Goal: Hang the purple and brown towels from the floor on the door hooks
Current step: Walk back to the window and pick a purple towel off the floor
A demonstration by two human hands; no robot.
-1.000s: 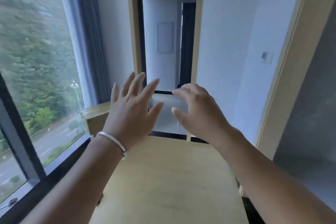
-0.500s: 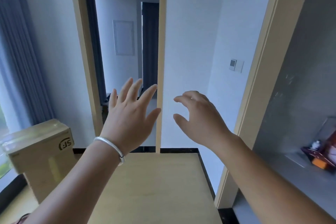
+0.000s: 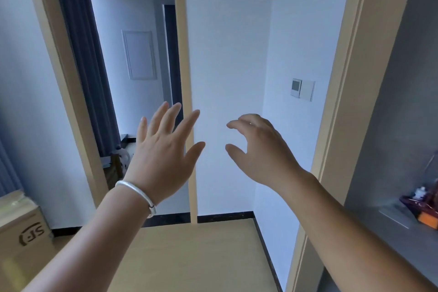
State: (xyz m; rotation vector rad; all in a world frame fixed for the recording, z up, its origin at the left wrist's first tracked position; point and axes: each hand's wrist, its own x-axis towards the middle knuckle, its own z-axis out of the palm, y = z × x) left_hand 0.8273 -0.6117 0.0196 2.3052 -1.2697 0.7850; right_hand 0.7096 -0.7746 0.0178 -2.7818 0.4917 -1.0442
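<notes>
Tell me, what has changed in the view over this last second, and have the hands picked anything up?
The view has swung right: the window has gone, the doorway has slid left, and a grey shelf has appeared on the right. Nothing was grasped or released. The left hand, with its bracelet, and the right hand stay raised, empty and apart. No towels in view.

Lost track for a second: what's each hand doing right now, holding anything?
Left hand: open, fingers spread, holding nothing.
Right hand: open, fingers loosely curled, holding nothing.
</notes>
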